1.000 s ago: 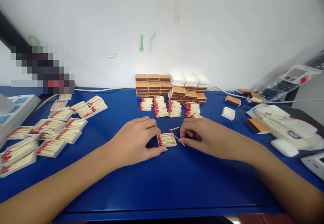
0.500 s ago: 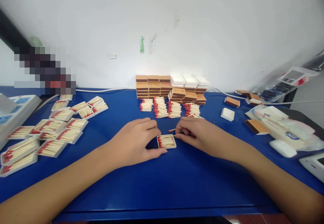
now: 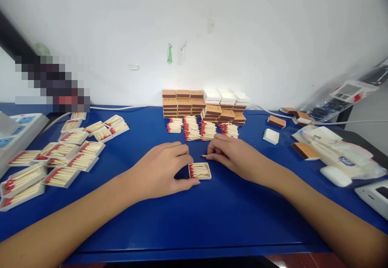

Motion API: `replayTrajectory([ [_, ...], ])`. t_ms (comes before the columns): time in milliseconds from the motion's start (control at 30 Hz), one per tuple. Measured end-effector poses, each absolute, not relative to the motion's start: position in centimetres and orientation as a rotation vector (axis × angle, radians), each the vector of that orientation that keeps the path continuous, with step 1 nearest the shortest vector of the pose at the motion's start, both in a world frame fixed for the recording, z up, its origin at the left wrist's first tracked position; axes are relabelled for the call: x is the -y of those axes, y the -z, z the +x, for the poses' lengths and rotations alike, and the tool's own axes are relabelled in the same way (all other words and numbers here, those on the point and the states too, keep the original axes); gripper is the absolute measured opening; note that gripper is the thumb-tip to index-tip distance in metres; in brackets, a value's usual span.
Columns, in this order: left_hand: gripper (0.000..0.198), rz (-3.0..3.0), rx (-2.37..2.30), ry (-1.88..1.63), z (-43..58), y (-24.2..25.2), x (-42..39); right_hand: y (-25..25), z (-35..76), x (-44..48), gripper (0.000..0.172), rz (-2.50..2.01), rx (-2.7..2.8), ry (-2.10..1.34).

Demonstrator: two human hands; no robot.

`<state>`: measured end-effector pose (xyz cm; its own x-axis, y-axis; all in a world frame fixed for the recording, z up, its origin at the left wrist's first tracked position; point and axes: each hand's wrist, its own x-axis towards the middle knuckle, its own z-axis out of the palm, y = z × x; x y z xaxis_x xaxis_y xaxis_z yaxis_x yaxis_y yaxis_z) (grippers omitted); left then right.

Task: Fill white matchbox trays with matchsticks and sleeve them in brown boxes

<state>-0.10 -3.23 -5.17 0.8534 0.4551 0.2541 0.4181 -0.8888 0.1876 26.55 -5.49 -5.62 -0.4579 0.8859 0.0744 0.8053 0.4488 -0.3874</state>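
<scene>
Match point(image 3: 204, 156) lies partly hidden by the right hand point(image 3: 228, 151).

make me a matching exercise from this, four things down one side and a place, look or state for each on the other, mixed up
1. left hand
2. right hand
3. match piles
4. power strip

A. fingertips at a lone match
B. white with blue sockets
C. around the left end of a tray of matches
D. in a row before the stacked boxes

Pairs: 1-C, 2-A, 3-D, 4-B
</scene>
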Motion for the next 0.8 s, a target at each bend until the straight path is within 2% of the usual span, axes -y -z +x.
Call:
replayTrajectory([
  [500,0.028,2.863,-0.761,-0.492,0.5,5.3,3.2,4.2,23.5,8.3,0.010,-1.338,2.455,-0.422],
  [800,0.032,2.839,-0.742,-0.495,0.2,5.1,3.1,3.8,25.2,8.0,0.012,-1.316,2.499,-0.514],
])
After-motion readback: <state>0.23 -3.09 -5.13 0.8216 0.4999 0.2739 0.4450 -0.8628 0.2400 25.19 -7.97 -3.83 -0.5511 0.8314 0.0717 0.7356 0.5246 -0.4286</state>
